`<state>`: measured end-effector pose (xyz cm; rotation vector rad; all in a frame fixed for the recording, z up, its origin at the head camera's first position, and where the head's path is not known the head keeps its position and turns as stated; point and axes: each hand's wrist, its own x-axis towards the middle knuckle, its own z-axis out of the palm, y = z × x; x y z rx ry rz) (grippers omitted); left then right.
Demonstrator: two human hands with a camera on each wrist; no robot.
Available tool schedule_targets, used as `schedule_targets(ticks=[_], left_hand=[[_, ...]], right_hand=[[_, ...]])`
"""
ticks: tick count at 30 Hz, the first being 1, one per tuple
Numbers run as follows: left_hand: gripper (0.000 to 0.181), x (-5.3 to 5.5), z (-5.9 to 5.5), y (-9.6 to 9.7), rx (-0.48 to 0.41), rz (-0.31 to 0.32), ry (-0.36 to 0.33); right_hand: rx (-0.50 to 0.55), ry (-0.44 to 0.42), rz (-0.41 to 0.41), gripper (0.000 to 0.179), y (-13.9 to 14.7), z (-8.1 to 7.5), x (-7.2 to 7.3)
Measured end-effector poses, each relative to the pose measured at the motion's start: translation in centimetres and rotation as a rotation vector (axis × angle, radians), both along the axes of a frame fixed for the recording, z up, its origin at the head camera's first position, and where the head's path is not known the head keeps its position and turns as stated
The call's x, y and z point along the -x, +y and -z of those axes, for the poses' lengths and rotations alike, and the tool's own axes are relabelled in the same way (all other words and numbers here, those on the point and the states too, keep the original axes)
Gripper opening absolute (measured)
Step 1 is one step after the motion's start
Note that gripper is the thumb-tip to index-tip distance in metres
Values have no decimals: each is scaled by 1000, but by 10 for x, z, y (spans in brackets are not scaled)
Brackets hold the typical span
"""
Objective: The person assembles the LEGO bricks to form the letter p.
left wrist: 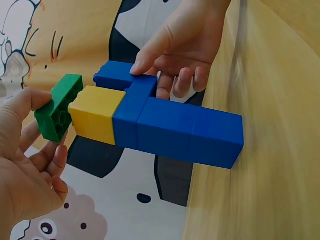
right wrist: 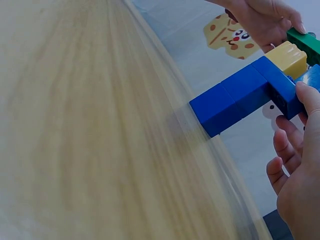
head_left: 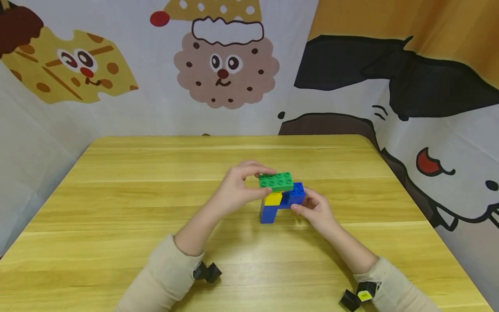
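A column of blue bricks (left wrist: 190, 132) stands on the table, with a longer blue brick jutting out sideways near its top. On this sit a yellow brick (left wrist: 97, 115) and, at the outer end, another blue brick (head_left: 297, 193). My left hand (head_left: 238, 186) pinches a green brick (head_left: 276, 181) by its end between thumb and fingers. In the left wrist view the green brick is tilted right at the yellow brick's top. My right hand (head_left: 317, 210) grips the blue bricks at the jutting end, thumb on the near side.
The wooden table (head_left: 117, 208) spreads around the build. Behind it hangs a cloth (head_left: 148, 112) printed with cartoon figures. Black cube-shaped devices (head_left: 212, 273) are attached at both sleeves (head_left: 171, 264).
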<state>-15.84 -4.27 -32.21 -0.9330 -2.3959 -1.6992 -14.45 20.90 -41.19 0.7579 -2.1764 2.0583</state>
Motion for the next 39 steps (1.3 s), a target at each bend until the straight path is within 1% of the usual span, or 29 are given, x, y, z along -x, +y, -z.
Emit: schedule_targets(ticks=[4, 12, 18, 23, 27, 34, 39], left_hand=[[34, 0, 1, 3, 23, -4, -7], [34, -2, 2, 8, 36, -3, -37], [34, -3, 2, 12, 37, 0, -37], [34, -4, 2, 14, 50, -8, -26], [33, -4, 3, 15, 54, -11, 9], [32, -4, 4, 15, 91, -4, 129], [31, -3, 4, 13, 103, 12, 174]], right_hand=[[13, 8, -13, 44, 0, 0, 0], [3, 13, -20, 41, 1, 1, 1], [8, 13, -21, 41, 1, 0, 1], [19, 8, -28, 41, 1, 0, 1], [16, 5, -22, 42, 1, 0, 1], [6, 8, -15, 43, 1, 0, 1], [-4, 12, -10, 43, 1, 0, 0]])
